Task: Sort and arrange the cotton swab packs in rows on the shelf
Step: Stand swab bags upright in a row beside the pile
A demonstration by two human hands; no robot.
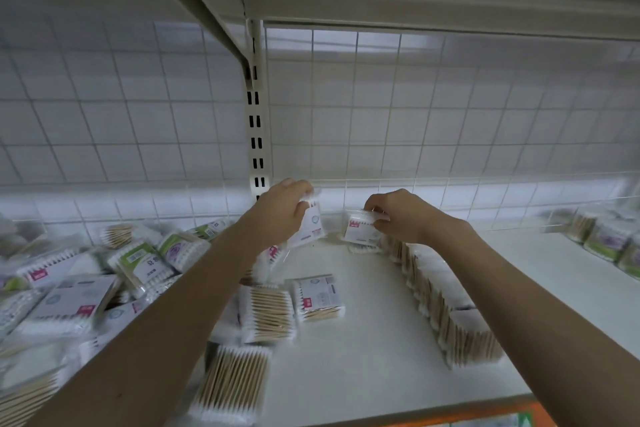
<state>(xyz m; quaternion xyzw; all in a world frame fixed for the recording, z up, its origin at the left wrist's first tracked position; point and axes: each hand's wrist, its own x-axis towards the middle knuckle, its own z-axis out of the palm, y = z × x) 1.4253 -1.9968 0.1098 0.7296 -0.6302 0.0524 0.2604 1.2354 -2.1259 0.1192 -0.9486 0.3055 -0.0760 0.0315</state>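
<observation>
Right hand (pixel 394 215) pinches a cotton swab pack (pixel 362 229) upright at the far end of the standing row (pixel 446 305). That row runs toward 5 o'clock. Left hand (pixel 284 208) grips a second pack (pixel 310 224) at 9 o'clock from it, so the right hand is judged nearer the row's end on the shelf (pixel 363 367).

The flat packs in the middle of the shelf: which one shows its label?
The right-hand pack, with a red mark; the two others show only wooden sticks.

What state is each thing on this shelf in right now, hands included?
Left hand: grip pinching a tilted pack.
Right hand: grip holding an upright pack by its top.
Row of packs: standing on edge.
Loose packs: lying flat.
Pile of packs: jumbled, unsorted.
</observation>
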